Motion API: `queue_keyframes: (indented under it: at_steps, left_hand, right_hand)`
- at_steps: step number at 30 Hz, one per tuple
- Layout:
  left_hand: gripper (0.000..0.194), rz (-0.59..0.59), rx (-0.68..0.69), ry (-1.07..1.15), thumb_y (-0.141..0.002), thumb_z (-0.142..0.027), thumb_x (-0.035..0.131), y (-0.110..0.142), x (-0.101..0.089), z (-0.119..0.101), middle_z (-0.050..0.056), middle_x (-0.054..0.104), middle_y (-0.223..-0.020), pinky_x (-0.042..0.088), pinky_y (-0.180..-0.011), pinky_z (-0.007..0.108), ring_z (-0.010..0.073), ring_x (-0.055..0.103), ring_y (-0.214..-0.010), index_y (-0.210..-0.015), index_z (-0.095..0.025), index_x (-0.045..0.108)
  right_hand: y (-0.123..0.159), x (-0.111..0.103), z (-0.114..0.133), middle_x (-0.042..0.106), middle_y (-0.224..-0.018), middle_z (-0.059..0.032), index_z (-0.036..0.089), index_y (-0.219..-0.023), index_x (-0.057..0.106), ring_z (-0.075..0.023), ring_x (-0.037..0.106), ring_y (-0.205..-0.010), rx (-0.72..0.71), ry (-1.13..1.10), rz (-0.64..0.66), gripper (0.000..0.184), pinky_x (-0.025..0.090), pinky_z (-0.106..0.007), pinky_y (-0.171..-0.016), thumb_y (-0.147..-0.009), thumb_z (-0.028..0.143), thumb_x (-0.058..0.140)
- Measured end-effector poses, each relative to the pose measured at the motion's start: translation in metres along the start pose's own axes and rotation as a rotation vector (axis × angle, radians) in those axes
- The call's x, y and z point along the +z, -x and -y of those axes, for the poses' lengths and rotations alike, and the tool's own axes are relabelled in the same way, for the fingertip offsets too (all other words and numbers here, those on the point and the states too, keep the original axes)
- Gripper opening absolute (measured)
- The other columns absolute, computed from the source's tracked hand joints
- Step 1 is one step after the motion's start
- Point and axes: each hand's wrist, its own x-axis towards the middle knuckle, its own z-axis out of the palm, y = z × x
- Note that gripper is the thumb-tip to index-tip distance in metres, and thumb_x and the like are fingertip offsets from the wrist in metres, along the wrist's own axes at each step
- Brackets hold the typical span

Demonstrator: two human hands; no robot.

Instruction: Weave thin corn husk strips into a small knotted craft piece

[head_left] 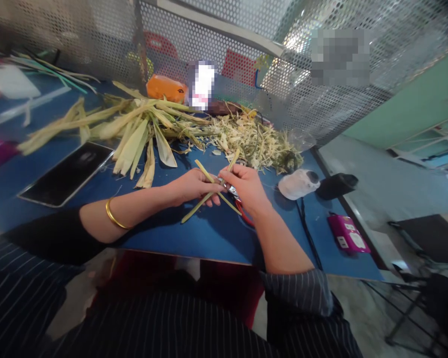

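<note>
Two narrow yellow-green strips of dried leaf (193,213) cross in an X between my hands. My left hand (192,188) pinches them near the crossing, thumb on top. From the other side, my right hand (248,188) is closed on the upper part of one strip, thumb and forefinger together. Just beneath my right hand are red-handled scissors (233,191), partly covered by it; whether they rest on the table or touch my fingers I cannot tell. Beyond my hands lies a bundle of long, pale dried leaves (136,139), resembling corn husks.
A heap of shredded leaf scraps (254,139) sits at the back of the blue table (209,238). A dark phone (67,174) lies left. White (297,184) and black thread spools (336,186) and a magenta box (349,233) are right. Perforated metal panels (209,30) stand behind.
</note>
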Motion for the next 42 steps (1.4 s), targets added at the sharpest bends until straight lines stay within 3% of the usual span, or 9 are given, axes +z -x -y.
queue_keyframes:
  at_steps: [7,10,14,20,25,29,34,37,42]
  left_hand:
    - [0.026,-0.052,0.092,-0.030,-0.082,-0.034,0.065,-0.002,0.002,0.002,0.010,0.073,-0.075,0.052,-0.069,0.027,0.0134,0.066,-0.065,-0.088,-0.010,0.072]
    - [0.030,0.068,0.045,0.067,-0.078,-0.029,0.068,-0.003,-0.010,-0.005,0.012,0.075,-0.090,0.053,-0.075,0.029,0.0174,0.070,-0.078,-0.103,-0.012,0.072]
    - [0.039,0.035,-0.097,0.151,-0.068,-0.016,0.067,-0.007,-0.031,-0.017,0.013,0.075,-0.094,0.054,-0.068,0.027,0.0198,0.071,-0.076,-0.107,-0.013,0.072]
    - [0.056,0.098,-0.121,0.070,-0.081,-0.062,0.054,-0.004,-0.029,-0.020,0.015,0.073,-0.079,0.027,-0.034,0.020,0.0088,0.051,-0.038,-0.092,-0.011,0.074]
    - [0.034,0.171,0.001,-0.029,-0.073,-0.043,0.072,0.006,-0.012,-0.018,0.011,0.073,-0.079,0.033,-0.039,0.021,0.0086,0.052,-0.043,-0.088,-0.013,0.074]
    - [0.015,0.145,0.061,-0.077,-0.073,-0.027,0.069,0.006,-0.006,-0.016,0.006,0.071,-0.076,0.044,-0.048,0.023,0.0079,0.053,-0.045,-0.078,-0.013,0.074]
    - [0.015,-0.067,0.075,-0.046,-0.073,-0.027,0.068,0.002,-0.012,-0.015,0.007,0.072,-0.079,0.039,-0.044,0.019,0.0078,0.058,-0.049,-0.077,-0.014,0.074]
    - [0.026,-0.103,0.035,0.057,-0.073,-0.033,0.071,0.001,-0.017,-0.016,0.008,0.073,-0.083,0.047,-0.051,0.021,0.0114,0.064,-0.056,-0.091,-0.015,0.074]
    - [0.031,-0.058,-0.033,-0.011,-0.075,-0.041,0.070,0.000,-0.015,-0.011,0.007,0.069,-0.065,0.048,-0.052,0.022,0.0126,0.064,-0.054,-0.083,-0.011,0.072]
  right_hand:
    - [0.000,0.007,-0.004,0.058,-0.058,0.0032,0.018,-0.072,0.070,-0.0104,0.050,-0.055,-0.128,0.054,-0.253,0.017,0.041,-0.024,-0.054,-0.076,0.035,0.068]
    - [0.001,0.000,0.006,0.056,-0.056,0.0038,0.019,-0.071,0.068,-0.0101,0.051,-0.055,-0.197,0.039,-0.278,0.015,0.042,-0.025,-0.058,-0.080,0.031,0.064]
    - [0.003,-0.008,0.015,0.056,-0.056,0.0040,0.020,-0.072,0.067,-0.0092,0.049,-0.052,-0.227,-0.001,-0.180,0.014,0.039,-0.025,-0.055,-0.081,0.029,0.064]
    - [0.006,-0.007,0.016,0.057,-0.058,0.0040,0.019,-0.071,0.066,-0.0089,0.050,-0.053,-0.197,0.002,-0.002,0.014,0.041,-0.024,-0.054,-0.081,0.028,0.065]
    - [0.008,0.000,0.015,0.059,-0.060,0.0043,0.020,-0.070,0.067,-0.0091,0.051,-0.054,-0.220,0.020,-0.026,0.010,0.041,-0.024,-0.054,-0.078,0.026,0.067]
    - [0.012,0.003,0.015,0.066,-0.073,0.0014,0.021,-0.079,0.070,-0.0119,0.057,-0.062,-0.331,0.197,-0.095,0.009,0.045,-0.026,-0.059,-0.082,0.027,0.064]
    - [0.009,-0.009,0.013,0.071,-0.094,-0.0049,0.022,-0.097,0.069,-0.0186,0.063,-0.090,-0.571,0.681,-0.294,0.023,0.044,-0.035,-0.085,-0.094,0.036,0.050]
    - [0.004,-0.013,0.009,0.071,-0.084,-0.0020,0.022,-0.088,0.068,-0.0177,0.063,-0.083,-0.621,0.955,-0.175,0.023,0.037,-0.039,-0.096,-0.094,0.034,0.049]
    - [0.003,-0.010,0.006,0.071,-0.086,-0.0009,0.022,-0.092,0.066,-0.0150,0.062,-0.082,-0.646,0.963,0.012,0.022,0.035,-0.035,-0.099,-0.096,0.026,0.045]
